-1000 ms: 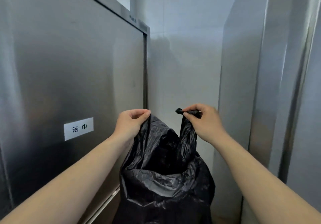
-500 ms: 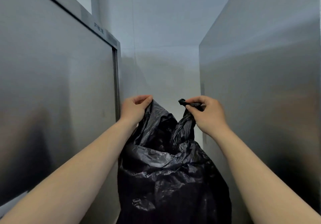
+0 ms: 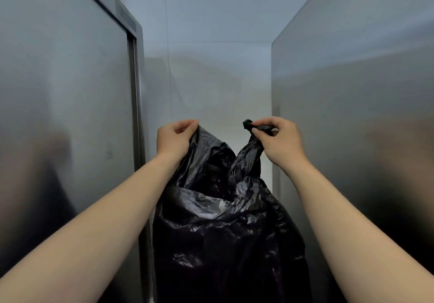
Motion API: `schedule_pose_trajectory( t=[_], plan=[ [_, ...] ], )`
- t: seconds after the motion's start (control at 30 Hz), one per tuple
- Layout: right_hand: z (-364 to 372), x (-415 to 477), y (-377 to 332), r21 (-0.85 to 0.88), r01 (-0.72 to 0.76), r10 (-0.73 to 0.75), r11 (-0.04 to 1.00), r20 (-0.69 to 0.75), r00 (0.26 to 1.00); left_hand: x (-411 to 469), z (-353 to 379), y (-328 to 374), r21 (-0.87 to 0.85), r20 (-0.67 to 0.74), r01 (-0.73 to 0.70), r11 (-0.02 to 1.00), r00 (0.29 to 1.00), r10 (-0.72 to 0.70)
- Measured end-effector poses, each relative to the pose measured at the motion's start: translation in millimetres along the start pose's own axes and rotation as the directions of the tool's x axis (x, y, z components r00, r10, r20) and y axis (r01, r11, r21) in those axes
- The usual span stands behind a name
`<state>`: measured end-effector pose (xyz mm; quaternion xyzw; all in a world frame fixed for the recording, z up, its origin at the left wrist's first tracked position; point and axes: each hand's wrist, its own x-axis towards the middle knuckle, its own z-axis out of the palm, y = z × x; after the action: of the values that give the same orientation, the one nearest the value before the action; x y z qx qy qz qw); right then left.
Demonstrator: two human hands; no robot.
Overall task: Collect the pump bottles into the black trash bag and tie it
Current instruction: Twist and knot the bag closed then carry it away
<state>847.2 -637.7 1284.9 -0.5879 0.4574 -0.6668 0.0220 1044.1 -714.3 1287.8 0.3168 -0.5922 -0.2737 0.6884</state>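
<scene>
**Head view: both hands gripping the top of the black bag**

Head camera, wide angle, looking forward between two tall panels. I see a crinkled glossy black plastic trash bag hanging at centre frame, held up by its top. Left hand is closed around the bag's left top edge, fingers curled over the plastic, thumb side facing me. Right hand is pinched on a twisted, rope-like strip of the bag's right top edge; a short black tip sticks out past the fingertips toward the left. Between the two held parts the mouth sags into a dark V-shaped gap, so the bag is not tied. Contents: cannot tell, interior too dark, no pump bottles visible. Bag body bulges below the hands and runs out of the lower frame edge.

Brushed grey metal cabinet door fills the left side, with a vertical frame strip along its right edge and blurred lettering near the top, unreadable. Plain grey metal panel fills the right side. Pale wall behind the bag, between them. Both forearms bare.
</scene>
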Motion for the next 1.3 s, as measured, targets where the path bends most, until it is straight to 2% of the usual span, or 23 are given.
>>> schedule_pose_trajectory(
  t=[0.13,0.23,0.43,0.7,0.97,1.17,1.3],
  plan=[
    [17.0,20.1,-8.0,-0.018,0.069,-0.069,0.997,-0.017,0.997,16.8,-6.2,7.5,0.014,0.004,-0.049,0.999,0.999,0.049],
    [29.8,15.0,2.3,-0.003,0.061,-0.061,0.998,0.004,0.998,12.5,-12.8,-3.1,0.043,0.029,-0.041,0.998,0.999,0.04],
    [51.3,-36.2,73.1,-0.004,-0.117,0.117,0.993,0.121,0.986,-40.2,-29.3,-85.7,0.224,0.167,0.154,0.962,0.967,-0.194],
    [59.3,-133.1,177.0,-0.067,-0.391,0.397,0.918,0.173,0.902,-135.0,-50.0,-193.1,0.228,0.108,0.31,0.923,0.934,-0.34],
    [58.6,-218.1,244.4,-0.281,-0.507,0.574,0.814,0.266,0.774,-246.0,-60.3,-283.7,0.272,0.15,0.556,0.786,0.782,-0.605],
    [46.8,-253.3,257.3,-0.355,-0.536,0.63,0.766,0.25,0.735,-283.7,-57.0,-295.5,0.322,0.228,0.605,0.729,0.697,-0.679],
    [39.0,-258.9,251.5,-0.354,-0.516,0.606,0.78,0.221,0.764,-287.7,-52.7,-289.1,0.26,0.227,0.65,0.714,0.677,-0.7]
  ],
)
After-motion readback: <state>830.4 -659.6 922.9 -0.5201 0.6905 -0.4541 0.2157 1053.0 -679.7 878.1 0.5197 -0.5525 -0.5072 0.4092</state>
